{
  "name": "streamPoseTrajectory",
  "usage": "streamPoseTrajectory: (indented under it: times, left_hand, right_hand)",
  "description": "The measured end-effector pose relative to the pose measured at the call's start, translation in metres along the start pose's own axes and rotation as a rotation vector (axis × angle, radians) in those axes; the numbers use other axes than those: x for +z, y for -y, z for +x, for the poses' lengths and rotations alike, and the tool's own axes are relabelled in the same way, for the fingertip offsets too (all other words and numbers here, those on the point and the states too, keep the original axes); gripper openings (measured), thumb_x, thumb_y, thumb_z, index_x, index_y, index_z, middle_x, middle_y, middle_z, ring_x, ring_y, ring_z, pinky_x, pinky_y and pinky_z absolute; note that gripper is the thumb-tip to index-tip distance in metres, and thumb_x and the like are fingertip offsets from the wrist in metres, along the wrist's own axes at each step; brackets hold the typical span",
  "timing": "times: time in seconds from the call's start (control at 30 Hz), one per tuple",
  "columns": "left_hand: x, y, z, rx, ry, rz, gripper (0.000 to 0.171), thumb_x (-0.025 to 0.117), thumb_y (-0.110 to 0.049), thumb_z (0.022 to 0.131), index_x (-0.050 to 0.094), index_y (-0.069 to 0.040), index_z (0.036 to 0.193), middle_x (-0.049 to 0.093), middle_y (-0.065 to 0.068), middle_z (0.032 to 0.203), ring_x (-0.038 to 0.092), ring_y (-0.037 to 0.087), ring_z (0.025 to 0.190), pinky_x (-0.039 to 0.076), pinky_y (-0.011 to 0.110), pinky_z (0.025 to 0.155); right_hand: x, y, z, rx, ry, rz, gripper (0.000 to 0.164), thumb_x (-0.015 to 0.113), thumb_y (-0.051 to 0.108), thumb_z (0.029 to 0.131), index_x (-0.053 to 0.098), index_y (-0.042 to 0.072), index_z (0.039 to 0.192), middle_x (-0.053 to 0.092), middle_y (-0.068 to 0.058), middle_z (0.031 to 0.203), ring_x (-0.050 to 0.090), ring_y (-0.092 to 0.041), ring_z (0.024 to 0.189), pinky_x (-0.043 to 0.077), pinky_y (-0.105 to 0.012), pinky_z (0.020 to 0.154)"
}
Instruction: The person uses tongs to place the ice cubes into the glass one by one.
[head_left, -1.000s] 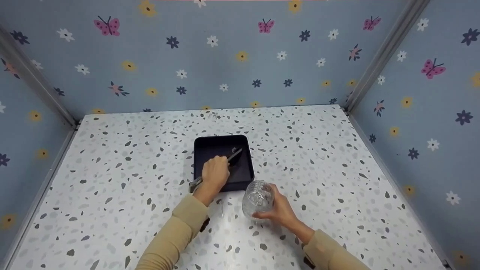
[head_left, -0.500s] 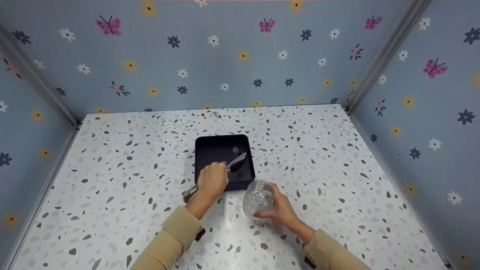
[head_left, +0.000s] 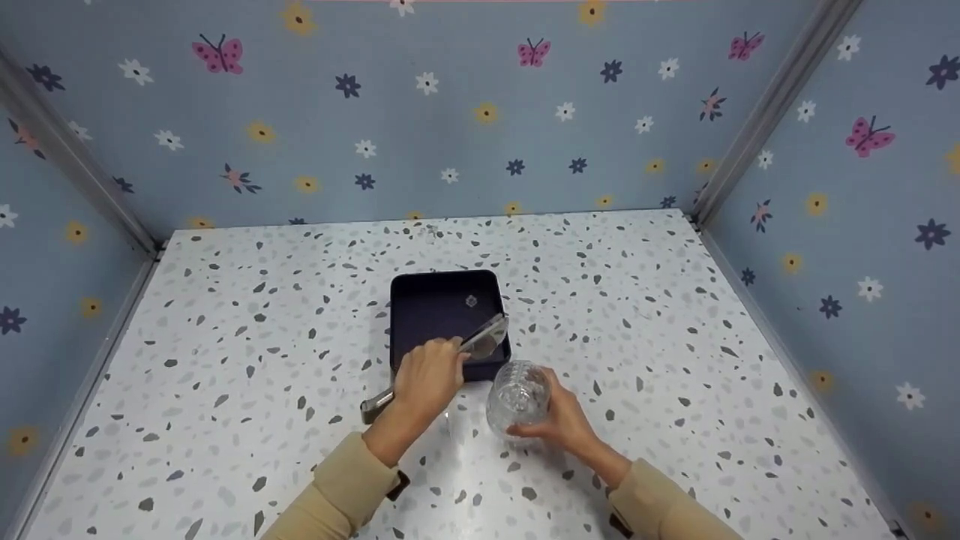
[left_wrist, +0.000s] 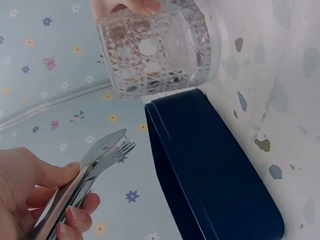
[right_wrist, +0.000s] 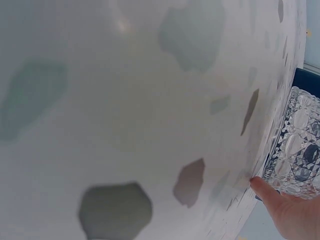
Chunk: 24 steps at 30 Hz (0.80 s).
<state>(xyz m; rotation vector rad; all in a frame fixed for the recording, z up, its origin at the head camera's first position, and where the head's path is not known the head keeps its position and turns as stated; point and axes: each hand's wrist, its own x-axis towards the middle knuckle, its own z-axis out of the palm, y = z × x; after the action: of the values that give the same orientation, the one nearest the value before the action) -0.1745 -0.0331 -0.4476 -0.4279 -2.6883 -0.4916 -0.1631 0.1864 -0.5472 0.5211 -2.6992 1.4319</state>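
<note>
My left hand [head_left: 427, 379] grips a pair of metal serving tongs [head_left: 480, 339] by the middle, above the near right part of a dark navy open box [head_left: 424, 307]. In the left wrist view, the tongs [left_wrist: 82, 175] show a flat blade on one side and fork tines on the other, with a gap between the tips. A small pale, clear-looking piece [head_left: 471, 301] shows inside the box. With thumb and fingers round its side, my right hand [head_left: 562, 420] holds a clear patterned glass [head_left: 517, 397] at the box's near right corner. The right wrist view shows the glass's [right_wrist: 300, 145] raised pattern.
Everything stands on a white speckled tabletop [head_left: 285, 315]. Blue panels [head_left: 450, 112] with flowers and butterflies enclose it at the back and both sides, with grey metal posts [head_left: 772, 112] at the corners.
My left hand and the tongs have drawn back from inside the box toward the near right corner, their tips nearing the glass. The pale piece in the box has come into fuller view. My right hand stays put.
</note>
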Motion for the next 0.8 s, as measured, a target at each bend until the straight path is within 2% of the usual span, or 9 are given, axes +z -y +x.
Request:
streamPoseTrajectory:
  times: [0.2, 0.4, 0.6, 0.8]
  left_hand:
    - [-0.008, -0.007, -0.008, 0.03, -0.003, -0.003, 0.013, 0.064, -0.019, 0.079, 0.064, -0.006, 0.082, 0.058, 0.008, 0.065, 0.058, 0.03, 0.053, 0.044, 0.04, 0.044]
    - [-0.013, -0.013, -0.018, 0.054, -0.016, -0.019, 0.017, 0.065, -0.019, 0.078, 0.066, -0.006, 0.089, 0.058, 0.007, 0.065, 0.057, 0.029, 0.052, 0.044, 0.038, 0.044]
    - [-0.015, -0.02, -0.028, 0.086, -0.016, -0.033, 0.015, 0.066, -0.019, 0.078, 0.066, -0.007, 0.087, 0.056, 0.006, 0.063, 0.056, 0.026, 0.05, 0.042, 0.035, 0.042]
    - [-0.018, -0.025, -0.032, 0.096, -0.002, -0.045, 0.015, 0.065, -0.02, 0.078, 0.065, -0.008, 0.086, 0.057, 0.005, 0.065, 0.057, 0.024, 0.052, 0.042, 0.034, 0.043]
  right_hand:
    - [0.0, 0.0, 0.0, 0.007, 0.009, 0.005, 0.093, 0.084, 0.034, 0.05, 0.038, 0.005, 0.124, 0.056, -0.012, 0.113, 0.054, -0.025, 0.103, 0.039, -0.04, 0.089]
    - [0.0, 0.0, 0.0, 0.007, 0.009, -0.039, 0.093, 0.083, 0.038, 0.051, 0.037, 0.005, 0.124, 0.057, -0.012, 0.111, 0.055, -0.025, 0.1, 0.041, -0.04, 0.086]
    - [-0.001, -0.001, -0.001, 0.008, 0.009, -0.037, 0.092, 0.084, 0.036, 0.05, 0.038, 0.006, 0.124, 0.057, -0.012, 0.109, 0.055, -0.023, 0.099, 0.041, -0.039, 0.086]
    - [0.0, -0.001, 0.0, 0.008, 0.014, -0.019, 0.091, 0.084, 0.036, 0.051, 0.038, 0.007, 0.124, 0.057, -0.012, 0.112, 0.055, -0.024, 0.1, 0.04, -0.039, 0.087]
